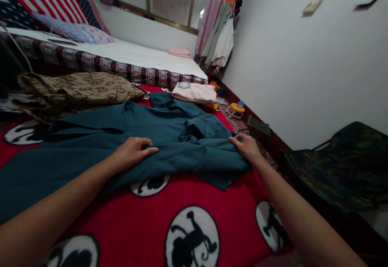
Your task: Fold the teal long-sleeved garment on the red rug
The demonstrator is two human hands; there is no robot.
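Observation:
A large teal garment (127, 137) lies spread across a red blanket (182, 202) printed with black-and-white round figures. My left hand (133, 150) rests on the garment's near edge, fingers curled and pinching a fold of the cloth. At the garment's right edge my right hand (247, 146) presses down, its fingers closed on the fabric. Both forearms reach in from the bottom of the view.
A folded pink-white cloth (194, 92) lies beyond the garment. A brown patterned cloth (79, 89) sits at the left. Behind is a second bed (142, 57) with pillows (72, 32). A dark folding chair (342, 162) stands at right, with a small stool (257, 126) and clothes hanging (221, 40) by the wall.

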